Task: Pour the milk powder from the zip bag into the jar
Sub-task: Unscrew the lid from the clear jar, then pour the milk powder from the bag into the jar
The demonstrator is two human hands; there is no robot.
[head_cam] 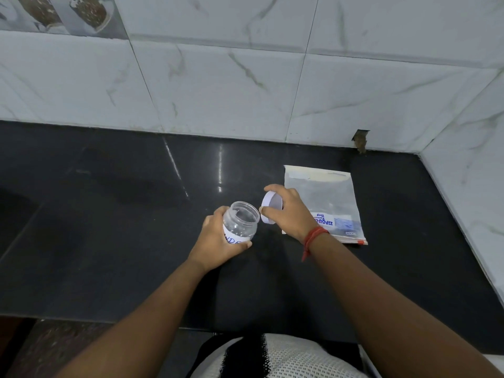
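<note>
Seen from above the person's own arms, a black stone counter (109,241) runs along a wall of white marbled tiles (218,91). The left hand (218,241) is curled firmly around a small clear plastic jar (241,222), thumb across its white handwritten label, holding it tilted with its open mouth toward the right. The right hand (289,214), a red thread (313,238) tied at the wrist, grips a white round lid (270,207) between thumb and bent fingers, just beside the jar's rim, its hollow underside facing the jar. The zip bag (327,203) lies flat on the counter behind the right hand, near the corner, untouched.
</note>
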